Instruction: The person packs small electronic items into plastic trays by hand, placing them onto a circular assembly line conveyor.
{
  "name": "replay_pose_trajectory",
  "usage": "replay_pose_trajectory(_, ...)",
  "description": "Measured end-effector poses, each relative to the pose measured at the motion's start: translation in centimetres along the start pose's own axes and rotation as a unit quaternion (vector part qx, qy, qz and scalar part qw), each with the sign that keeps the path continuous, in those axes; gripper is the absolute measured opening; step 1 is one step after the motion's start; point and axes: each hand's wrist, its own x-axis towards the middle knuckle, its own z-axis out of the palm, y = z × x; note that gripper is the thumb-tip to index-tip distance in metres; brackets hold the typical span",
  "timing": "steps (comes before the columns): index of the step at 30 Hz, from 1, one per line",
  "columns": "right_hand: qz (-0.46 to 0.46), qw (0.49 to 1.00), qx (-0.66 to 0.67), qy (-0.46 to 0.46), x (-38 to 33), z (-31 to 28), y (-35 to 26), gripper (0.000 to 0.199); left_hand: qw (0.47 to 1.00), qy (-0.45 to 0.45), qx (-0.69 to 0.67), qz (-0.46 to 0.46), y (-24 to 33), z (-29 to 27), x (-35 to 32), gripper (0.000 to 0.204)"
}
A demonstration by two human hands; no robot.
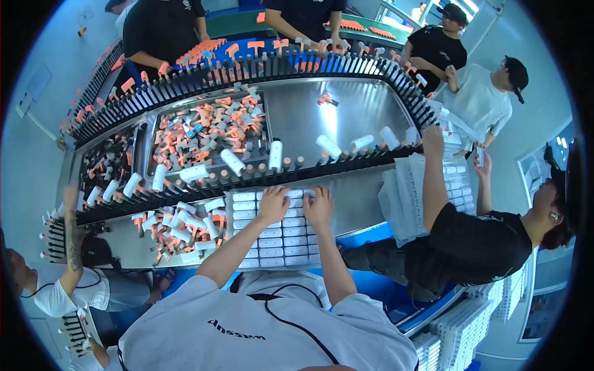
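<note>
In front of me lies a pale tray (230, 232) packed with rows of white, rounded oblong casings (270, 243). My left hand (274, 205) rests over the casings near the tray's far side, its fingers apart. Beside it, to the right, my right hand (318, 208) lies on the same far rows with fingers spread. Some casings show between the two hands. What lies beneath my palms is hidden. Left of the tray is a loose heap of white and orange T-shaped pieces (179, 230).
A black slotted rack (346, 162) carrying white and orange pieces runs beyond the tray. Behind it, a metal bin (267, 114) holds many orange and grey parts. At right, a person in black (479, 247) reaches over stacked, plastic-wrapped trays (405, 195). Other people stand around the line.
</note>
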Motion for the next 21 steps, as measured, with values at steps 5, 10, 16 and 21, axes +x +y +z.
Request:
replay_pose_trajectory(5,0.005,1.000,0.007,0.007,-0.2,0.7,-0.3,0.031,1.000,-0.011,0.005,-0.009,-0.7,-0.6,-0.4,0.028)
replay_pose_trajectory(10,0.037,0.999,0.020,0.017,0.1,0.4,-0.2,0.029,1.000,-0.011,0.024,0.013,-0.4,0.0,-0.1,0.027)
replay_pose_trajectory(16,0.039,0.999,0.014,0.002,0.0,0.5,0.9,0.031,0.999,-0.033,0.034,-0.003,-0.2,0.4,0.2,0.029)
replay_pose_trajectory(21,0.011,1.000,0.009,0.016,0.3,1.1,1.6,0.030,0.999,-0.038,0.022,0.006,-0.1,0.3,1.0,0.029)
